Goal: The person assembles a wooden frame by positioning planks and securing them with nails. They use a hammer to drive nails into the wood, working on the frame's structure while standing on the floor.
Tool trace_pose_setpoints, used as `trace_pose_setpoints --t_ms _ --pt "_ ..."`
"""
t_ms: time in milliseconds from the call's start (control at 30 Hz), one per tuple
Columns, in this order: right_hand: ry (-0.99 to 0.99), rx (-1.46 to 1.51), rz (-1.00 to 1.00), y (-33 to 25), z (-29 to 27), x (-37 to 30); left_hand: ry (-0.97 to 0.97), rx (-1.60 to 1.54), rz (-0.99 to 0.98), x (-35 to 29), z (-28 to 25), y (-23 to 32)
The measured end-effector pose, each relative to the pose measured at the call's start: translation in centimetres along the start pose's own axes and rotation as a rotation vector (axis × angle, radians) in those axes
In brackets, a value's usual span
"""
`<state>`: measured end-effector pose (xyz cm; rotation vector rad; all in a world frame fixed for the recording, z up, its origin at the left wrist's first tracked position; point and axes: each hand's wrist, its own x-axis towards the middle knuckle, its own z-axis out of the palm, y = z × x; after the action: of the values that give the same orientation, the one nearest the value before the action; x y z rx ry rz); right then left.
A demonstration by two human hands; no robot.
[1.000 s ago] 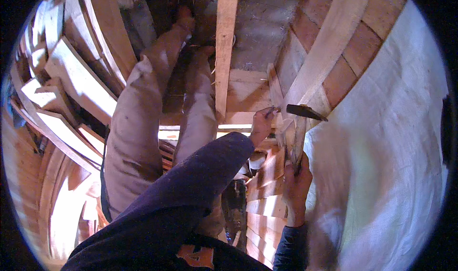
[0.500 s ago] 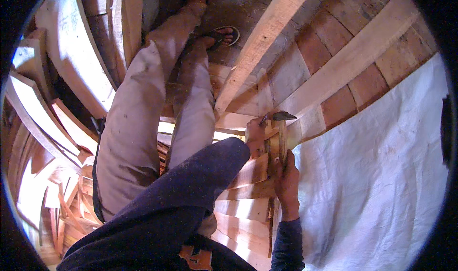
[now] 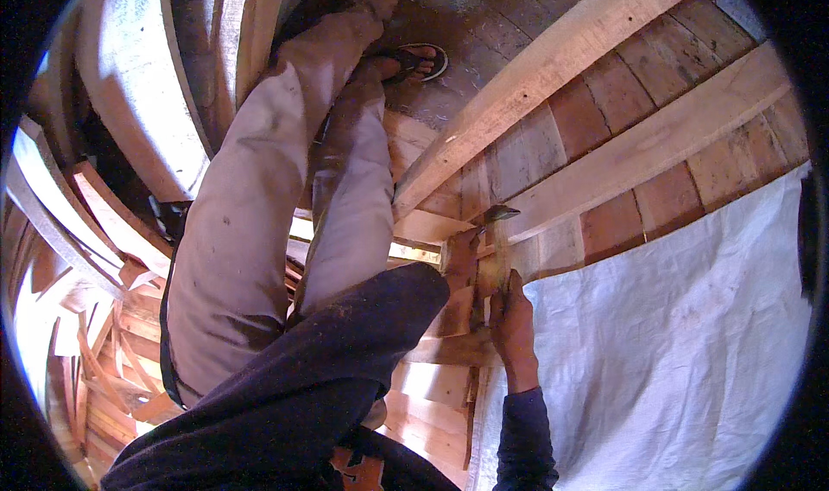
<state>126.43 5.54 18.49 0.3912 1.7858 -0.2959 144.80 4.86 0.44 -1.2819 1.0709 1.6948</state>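
Note:
My right hand (image 3: 515, 323) is wrapped round the handle of a hammer (image 3: 500, 214), whose dark metal head points away from me. The handle is smeared by motion. Just left of the hammer, my left hand (image 3: 461, 256) is close to the wooden framing, fingers curled in shade. Whatever it pinches is too small and dim to make out. A dark sleeve (image 3: 371, 323) crosses in front of the left wrist. Both hands are beside the lower end of a sawn beam (image 3: 553, 76) and a wooden crosspiece (image 3: 432, 226).
Legs in beige trousers (image 3: 237, 232) stretch to the far side, with a sandalled foot (image 3: 421, 63). A white sheet (image 3: 665, 335) hangs on the right, below a long plank (image 3: 639, 158) against a boarded wall. Curved timbers (image 3: 134, 76) and scrap wood (image 3: 121, 361) lie left.
The view has shifted, so the beams and white sheet sit differently. The hammer has moved slightly left beside my left hand, and its handle is now blurred. Both hands keep their hold.

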Motion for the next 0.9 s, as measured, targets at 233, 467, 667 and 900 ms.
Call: trace_pose_setpoints --t_ms 233,467,667,900 --pt "0.028 -0.050 -0.029 1.7 0.3 0.5 0.036 0.419 0.104 -0.4 0.4 2.0" --pt "-0.112 -0.105 -0.016 1.3 -0.7 2.1 0.117 0.320 0.094 0.2 1.0 -1.0" --pt "-0.009 0.210 0.008 -1.5 -0.7 1.8 0.263 0.224 0.207 0.1 2.2 -2.2" --pt "-0.103 -0.051 0.010 -0.2 -0.5 2.1 0.220 0.270 0.149 -0.4 2.1 -1.6"
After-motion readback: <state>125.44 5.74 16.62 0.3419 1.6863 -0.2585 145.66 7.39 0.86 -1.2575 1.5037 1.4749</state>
